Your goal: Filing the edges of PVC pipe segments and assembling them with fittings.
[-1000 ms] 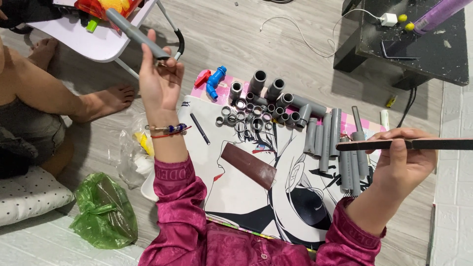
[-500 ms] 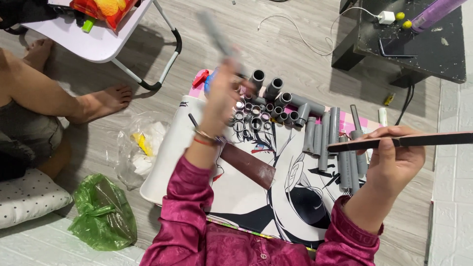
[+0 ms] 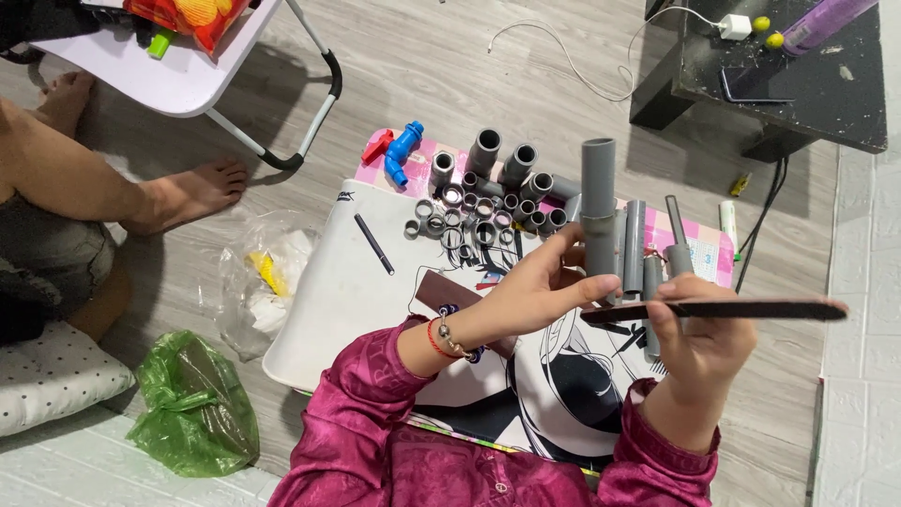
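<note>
Left hand (image 3: pixel 540 286) centre frame, fingers pinched around grey pipe (image 3: pixel 598 202), pipe upright. Right hand (image 3: pixel 699 343) lower right, fingers closed on dark flat strip (image 3: pixel 741 310), held level, tip just beside pipe base. Loose grey fittings (image 3: pixel 483 211) on printed board (image 3: pixel 328 300), upper centre.

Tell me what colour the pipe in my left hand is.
Grey. The pipe stands upright in the left hand, seen in the head view.

Purple bottle (image 3: pixel 831 21) cut off at top edge, seated person (image 3: pixel 47 216) cropped left
</note>
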